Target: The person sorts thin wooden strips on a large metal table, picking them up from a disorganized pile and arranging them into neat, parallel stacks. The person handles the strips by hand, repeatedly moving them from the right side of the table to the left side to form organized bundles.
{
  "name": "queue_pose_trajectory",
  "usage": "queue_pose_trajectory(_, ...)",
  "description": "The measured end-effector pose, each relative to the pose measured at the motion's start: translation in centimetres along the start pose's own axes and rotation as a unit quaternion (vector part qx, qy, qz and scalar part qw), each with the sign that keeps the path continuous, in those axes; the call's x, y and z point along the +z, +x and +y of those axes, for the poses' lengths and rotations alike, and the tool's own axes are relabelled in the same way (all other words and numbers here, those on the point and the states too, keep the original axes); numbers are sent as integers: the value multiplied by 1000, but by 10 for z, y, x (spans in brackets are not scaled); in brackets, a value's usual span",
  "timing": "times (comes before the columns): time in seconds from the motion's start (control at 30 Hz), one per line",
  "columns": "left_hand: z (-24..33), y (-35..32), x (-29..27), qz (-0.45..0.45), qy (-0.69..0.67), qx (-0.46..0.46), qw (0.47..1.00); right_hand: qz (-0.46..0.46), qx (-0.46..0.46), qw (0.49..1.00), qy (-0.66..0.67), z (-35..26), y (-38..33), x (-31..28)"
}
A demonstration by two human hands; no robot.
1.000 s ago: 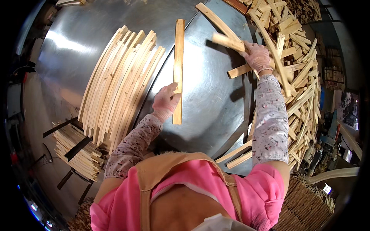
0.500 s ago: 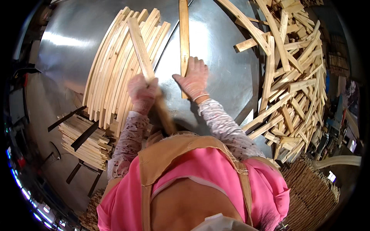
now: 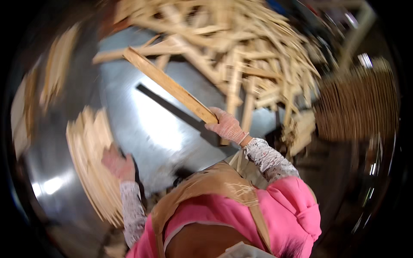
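My right hand (image 3: 226, 126), in a pink knit glove, grips the near end of a long flat wooden slat (image 3: 170, 84) that points up and to the left above the shiny metal table (image 3: 159, 129). My left hand (image 3: 118, 163), also gloved, rests on the near edge of a fanned stack of thin wooden slats (image 3: 92, 159) at the left of the table. The picture is blurred by motion.
A big loose heap of wooden sticks (image 3: 241, 51) fills the far and right side of the table. More stacked slats (image 3: 56, 69) lie at the upper left. A bundle of thin brown rods (image 3: 357, 107) stands at the right.
The view has swung to the right. My right hand has left the slat lying on the table and now holds a long slat. My left hand has dropped onto the fanned stack.
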State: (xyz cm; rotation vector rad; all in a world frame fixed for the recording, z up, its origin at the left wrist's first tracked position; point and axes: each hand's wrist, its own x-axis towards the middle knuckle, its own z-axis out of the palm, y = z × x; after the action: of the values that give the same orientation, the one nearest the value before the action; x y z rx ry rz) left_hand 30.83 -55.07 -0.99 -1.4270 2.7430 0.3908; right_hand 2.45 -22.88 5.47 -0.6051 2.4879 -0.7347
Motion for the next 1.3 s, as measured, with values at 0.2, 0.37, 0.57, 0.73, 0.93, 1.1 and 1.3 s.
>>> queue_pose_trajectory(0.2,134,5,68,64,-148,198,967,487,-18,814,317,207,-56,-184)
queue_pose_trajectory(0.37,338,-43,117,26,-187,341,921,621,352,675,188,488,-135,-263)
queue_pose_trajectory(0.57,493,-91,168,37,58,324,944,389,600,688,124,774,-171,-229)
queue_pose_trajectory(0.73,495,-88,180,44,39,332,941,462,608,593,254,843,-153,-222)
queue_pose_trajectory(0.93,485,-88,190,-18,-297,180,938,219,578,781,-90,927,-98,-232)
queue_pose_trajectory(1.1,510,-67,196,153,-150,259,942,336,388,838,-186,964,-161,-227)
queue_pose_trajectory(1.3,433,-66,199,110,-460,-79,878,522,147,824,163,595,-58,-323)
